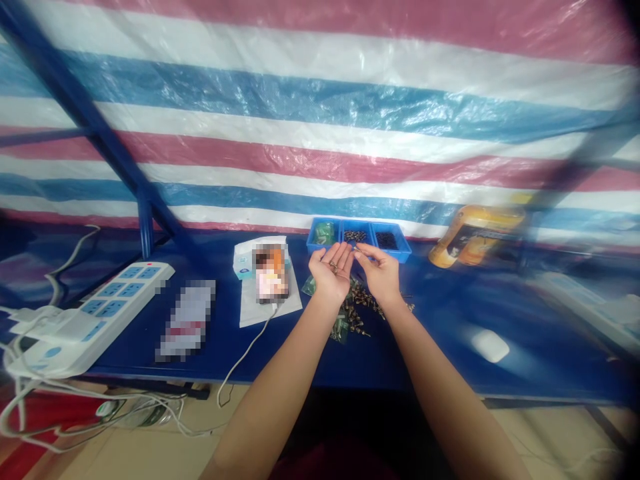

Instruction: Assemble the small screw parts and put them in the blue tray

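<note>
My left hand (327,275) is palm up and slightly cupped, with a few small brass-coloured metal parts (335,267) lying on it. Close beside its fingertips, my right hand (381,275) pinches thumb and forefinger together; what is between them is too small to make out. Below both hands, a loose pile of small brass-and-dark metal parts (356,319) lies on the blue table, with clear greenish plastic bags (339,328) among them. Just behind the hands stands a blue three-compartment tray (406,255), holding a green packet (325,233), brownish metal parts (355,236) and small black parts (386,241).
Left of the hands, a phone-like device (271,275) with a cable rests against a tissue pack (244,259). Farther left are a blurred-out flat item (187,320) and a white power strip (113,300). A yellow-orange package (470,237) and a white rounded object (491,345) are at right.
</note>
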`<state>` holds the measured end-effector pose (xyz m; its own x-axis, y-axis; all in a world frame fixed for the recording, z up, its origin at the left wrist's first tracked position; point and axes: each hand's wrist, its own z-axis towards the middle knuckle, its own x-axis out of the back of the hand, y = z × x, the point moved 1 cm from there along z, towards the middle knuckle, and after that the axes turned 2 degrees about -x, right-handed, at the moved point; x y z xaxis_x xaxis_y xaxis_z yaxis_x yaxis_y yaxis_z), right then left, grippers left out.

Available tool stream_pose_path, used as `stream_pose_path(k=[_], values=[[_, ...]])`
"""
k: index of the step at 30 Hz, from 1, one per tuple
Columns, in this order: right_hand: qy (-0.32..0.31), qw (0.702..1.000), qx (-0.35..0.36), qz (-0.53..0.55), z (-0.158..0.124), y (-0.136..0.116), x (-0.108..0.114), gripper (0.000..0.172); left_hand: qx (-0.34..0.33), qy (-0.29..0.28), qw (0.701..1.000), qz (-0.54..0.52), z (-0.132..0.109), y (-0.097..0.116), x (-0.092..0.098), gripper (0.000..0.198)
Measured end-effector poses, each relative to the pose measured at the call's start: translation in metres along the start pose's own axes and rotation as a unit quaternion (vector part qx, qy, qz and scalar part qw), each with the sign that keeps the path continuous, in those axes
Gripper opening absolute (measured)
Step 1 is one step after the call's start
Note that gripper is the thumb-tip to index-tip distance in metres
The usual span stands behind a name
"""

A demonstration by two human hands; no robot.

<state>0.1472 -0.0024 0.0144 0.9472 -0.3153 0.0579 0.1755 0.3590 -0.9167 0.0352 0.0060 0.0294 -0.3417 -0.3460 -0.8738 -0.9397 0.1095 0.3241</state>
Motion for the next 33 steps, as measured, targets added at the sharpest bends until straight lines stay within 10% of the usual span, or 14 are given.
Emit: stream_pose_path(k=[16, 24, 33], values=[[-0.087, 0.99, -0.094, -0.054, -0.004, 0.008, 0.0, 0.054, -0.002, 0.0, 1.0, 0.007, 0.002, 0.001, 0.001, 0.051], [-0.034, 0.991, -0.125, 0.04, 0.0, 0.009, -0.001, 0.057, -0.01, -0.001, 1.0, 0.007, 0.001, 0.002, 0.001, 0.049], [-0.09, 0.969, 0.132, -0.188, -0.009, 0.002, -0.005, 0.016, -0.021, -0.003, 0.999, 0.032, 0.003, 0.0, 0.0, 0.032]])
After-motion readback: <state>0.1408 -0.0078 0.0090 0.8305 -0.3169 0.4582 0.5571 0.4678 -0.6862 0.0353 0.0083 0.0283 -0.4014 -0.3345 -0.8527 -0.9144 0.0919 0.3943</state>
